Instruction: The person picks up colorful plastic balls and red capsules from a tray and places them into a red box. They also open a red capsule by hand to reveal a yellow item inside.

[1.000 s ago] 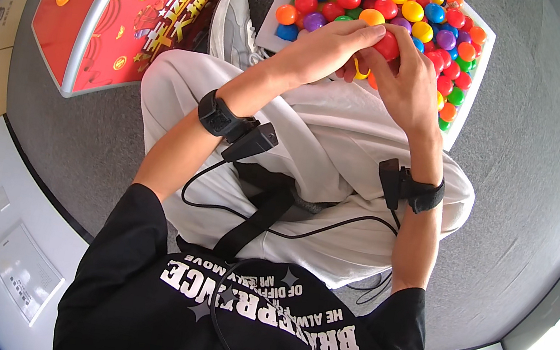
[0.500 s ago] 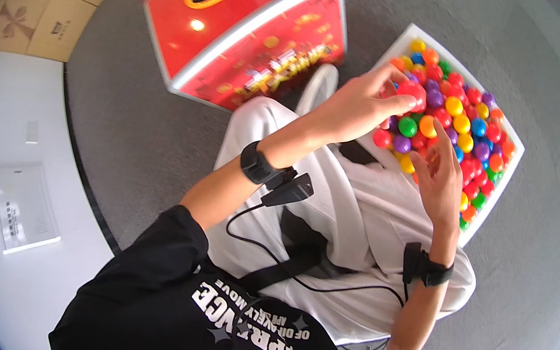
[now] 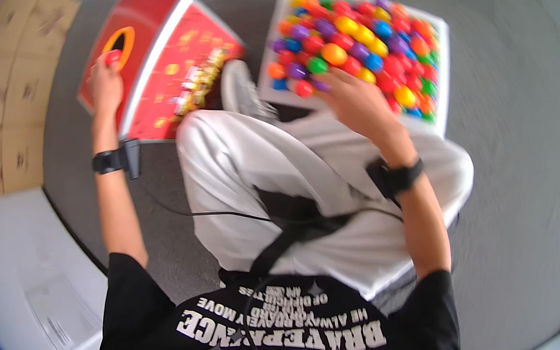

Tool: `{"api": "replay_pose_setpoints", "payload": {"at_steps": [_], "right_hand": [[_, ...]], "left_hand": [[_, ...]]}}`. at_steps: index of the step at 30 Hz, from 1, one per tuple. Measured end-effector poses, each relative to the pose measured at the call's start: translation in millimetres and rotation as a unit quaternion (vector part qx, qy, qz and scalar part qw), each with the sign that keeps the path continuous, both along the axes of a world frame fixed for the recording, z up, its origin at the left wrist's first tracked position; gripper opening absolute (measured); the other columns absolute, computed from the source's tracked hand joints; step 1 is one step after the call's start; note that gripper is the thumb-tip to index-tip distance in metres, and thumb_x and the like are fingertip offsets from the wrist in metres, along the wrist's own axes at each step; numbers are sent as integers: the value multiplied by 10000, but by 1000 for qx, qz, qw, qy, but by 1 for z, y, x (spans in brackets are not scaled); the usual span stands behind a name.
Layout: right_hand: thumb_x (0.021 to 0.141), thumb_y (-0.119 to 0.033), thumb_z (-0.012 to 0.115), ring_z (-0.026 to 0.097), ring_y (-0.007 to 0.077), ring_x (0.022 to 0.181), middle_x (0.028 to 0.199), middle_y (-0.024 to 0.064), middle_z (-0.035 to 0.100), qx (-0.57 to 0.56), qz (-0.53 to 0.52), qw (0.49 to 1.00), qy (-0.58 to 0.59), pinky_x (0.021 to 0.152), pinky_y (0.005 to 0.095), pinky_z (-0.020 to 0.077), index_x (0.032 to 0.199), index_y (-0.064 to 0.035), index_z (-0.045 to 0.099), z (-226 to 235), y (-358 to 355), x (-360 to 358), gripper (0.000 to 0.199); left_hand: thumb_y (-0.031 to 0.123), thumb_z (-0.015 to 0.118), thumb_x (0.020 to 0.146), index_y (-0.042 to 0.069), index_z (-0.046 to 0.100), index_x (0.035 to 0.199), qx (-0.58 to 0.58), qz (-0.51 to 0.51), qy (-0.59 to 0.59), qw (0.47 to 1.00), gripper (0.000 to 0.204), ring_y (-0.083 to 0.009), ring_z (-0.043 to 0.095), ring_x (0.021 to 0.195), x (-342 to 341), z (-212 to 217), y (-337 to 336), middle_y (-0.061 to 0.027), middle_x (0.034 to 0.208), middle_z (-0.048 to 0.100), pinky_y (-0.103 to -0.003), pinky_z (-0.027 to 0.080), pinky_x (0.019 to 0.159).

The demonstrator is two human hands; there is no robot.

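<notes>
My left hand [image 3: 106, 85] is closed round a red plastic ball [image 3: 113, 57], held against the yellow-rimmed hole [image 3: 127, 38] in a red box [image 3: 153, 40]. Part of the ball covers the hole's lower edge. At the near edge of a white tray [image 3: 265, 64] full of coloured balls, my right hand [image 3: 362, 109] is over the balls. A green ball [image 3: 317, 65] and a purple ball [image 3: 320, 85] lie by its fingertips. Those fingers are smeared by motion and partly hidden, so I cannot make out whether they grip anything.
My crossed legs in white trousers [image 3: 240, 147] and a light shoe [image 3: 242, 90] lie close to box and tray. A black cable [image 3: 230, 215] runs between my wrist straps. Stacked cardboard boxes [image 3: 17, 92] stand at the left, above a white surface [image 3: 30, 246].
My left hand has gone from over the tray to the box's hole with the red ball. My right hand stays at the balls. The view has turned, shifting box and tray leftward.
</notes>
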State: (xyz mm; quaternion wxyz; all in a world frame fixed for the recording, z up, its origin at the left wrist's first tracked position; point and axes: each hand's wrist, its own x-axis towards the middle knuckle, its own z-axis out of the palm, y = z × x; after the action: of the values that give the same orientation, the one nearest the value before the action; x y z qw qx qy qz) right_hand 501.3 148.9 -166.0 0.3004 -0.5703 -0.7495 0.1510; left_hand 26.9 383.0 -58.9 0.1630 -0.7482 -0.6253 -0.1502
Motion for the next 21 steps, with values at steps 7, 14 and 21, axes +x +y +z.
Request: {"api": "replay_pose_setpoints", "payload": {"at_steps": [7,14,21], "right_hand": [[874,-74,573,668,292,947,1030,115,653,1,147,989,-3,775,404,570,1108,-36,646,90,-99,-66,248],[787,60,691,619,271,1078,1145,100,642,117,-291,941,128,930,380,510,1122,-56,685,106,-240,24,355],[959,-249,601,586,409,932,1043,236,561,7,-496,843,210,828,471,477,1033,16,533,40,-287,12,284]], "left_hand": [[337,343,1043,142,549,1387,-141,-71,-124,980,446,-369,569,1221,-32,-18,37,-166,1285,636,-451,412,1025],[422,293,1043,163,564,1379,-166,-59,-117,977,503,-368,556,1232,-29,-14,31,-146,1293,633,-498,391,1022],[441,363,1046,56,518,1396,-168,-87,-94,977,543,-363,531,1269,-22,-15,32,-185,1340,594,-450,387,1054]]}}
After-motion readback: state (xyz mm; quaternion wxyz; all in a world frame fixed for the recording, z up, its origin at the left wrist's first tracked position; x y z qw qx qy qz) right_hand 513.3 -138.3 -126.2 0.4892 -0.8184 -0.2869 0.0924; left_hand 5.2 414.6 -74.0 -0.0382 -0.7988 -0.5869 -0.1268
